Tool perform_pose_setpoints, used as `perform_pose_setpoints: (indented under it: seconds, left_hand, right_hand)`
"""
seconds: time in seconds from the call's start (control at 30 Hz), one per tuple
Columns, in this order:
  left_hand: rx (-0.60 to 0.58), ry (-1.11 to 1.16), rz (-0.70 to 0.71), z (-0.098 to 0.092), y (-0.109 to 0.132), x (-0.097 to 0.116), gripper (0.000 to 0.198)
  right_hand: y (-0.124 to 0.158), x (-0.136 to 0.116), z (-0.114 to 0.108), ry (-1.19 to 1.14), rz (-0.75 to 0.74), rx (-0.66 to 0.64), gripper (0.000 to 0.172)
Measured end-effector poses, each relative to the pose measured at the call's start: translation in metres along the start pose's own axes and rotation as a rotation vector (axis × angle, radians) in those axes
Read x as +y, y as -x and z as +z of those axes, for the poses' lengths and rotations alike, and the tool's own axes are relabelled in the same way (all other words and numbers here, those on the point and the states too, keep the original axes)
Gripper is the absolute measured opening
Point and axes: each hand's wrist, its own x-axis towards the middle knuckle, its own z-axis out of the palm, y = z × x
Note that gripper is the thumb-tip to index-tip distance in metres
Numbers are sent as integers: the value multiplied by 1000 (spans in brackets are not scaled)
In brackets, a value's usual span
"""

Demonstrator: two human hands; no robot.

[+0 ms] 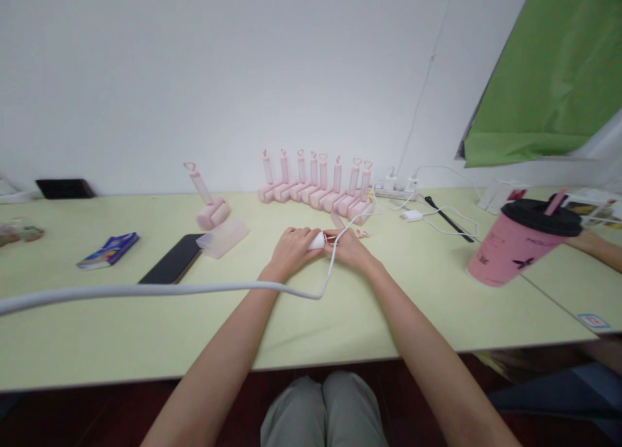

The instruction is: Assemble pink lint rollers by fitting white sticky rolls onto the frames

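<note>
Both my hands meet over the middle of the pale green table (321, 337). My left hand (293, 249) is wrapped round a small white object (317, 241). Against its right end my right hand (350, 247) is closed, with something thin and pinkish between the fingers, too small to name. A white cable (335, 249) passes in front of my right hand. Behind them stands a row of several pink bubble-wand-like items (315, 194) with clear tubes and heart-shaped tops. Small pink pieces (362, 233) lie just right of my right hand.
To the left are a similar pink item (212, 214), a translucent box (223, 238), a black phone (172, 260) and a blue packet (109, 251). On the right stand a pink cup (519, 243), a charger (412, 216), a black strap (449, 219) and another person's arm (600, 247).
</note>
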Motion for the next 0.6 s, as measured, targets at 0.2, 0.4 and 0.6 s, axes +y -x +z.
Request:
perform_pose_setpoints:
  seconds: [0.2,0.4,0.6]
  left_hand:
    - [4,-34,71,4,0,-1,40]
    - [22,-36,101,9,0,-4,44]
    - [11,-57,143,10,1,-7,44]
  right_hand:
    - [-1,-1,-4,-89,32,-46,24]
    - [-1,4,-5,-126,2,-79,21]
    - [-2,6,-1,-114,44,-90,21]
